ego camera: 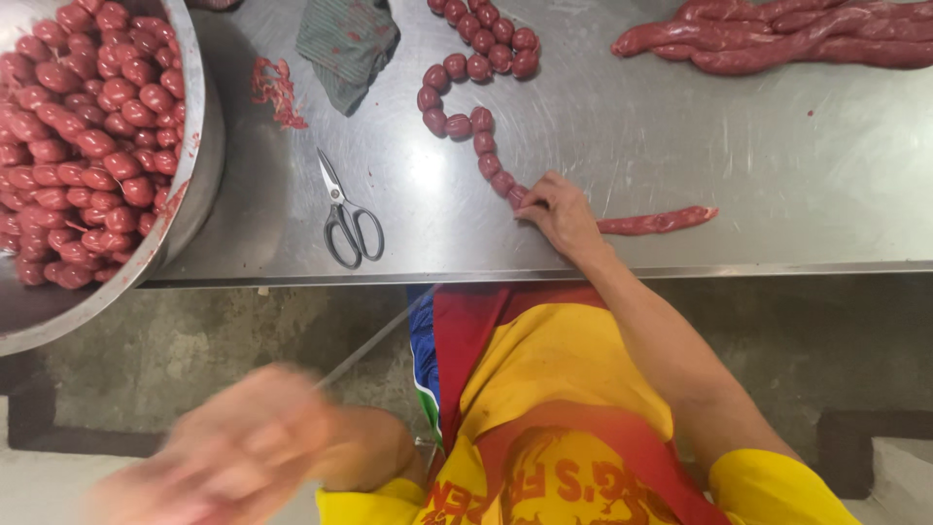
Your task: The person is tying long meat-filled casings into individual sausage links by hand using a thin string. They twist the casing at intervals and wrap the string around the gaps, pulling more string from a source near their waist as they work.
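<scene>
Our right hand (559,216) pinches the sausage chain (478,124) on the counter (777,165); our left hand (233,457) is blurred, grip unclear. At nine o'clock, the metal bowl (199,165) brims with tied sausages (83,136).

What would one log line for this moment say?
right hand: pinching sausage chain on steel table | left hand: blurred, below table edge | scissors: lying untouched
</scene>
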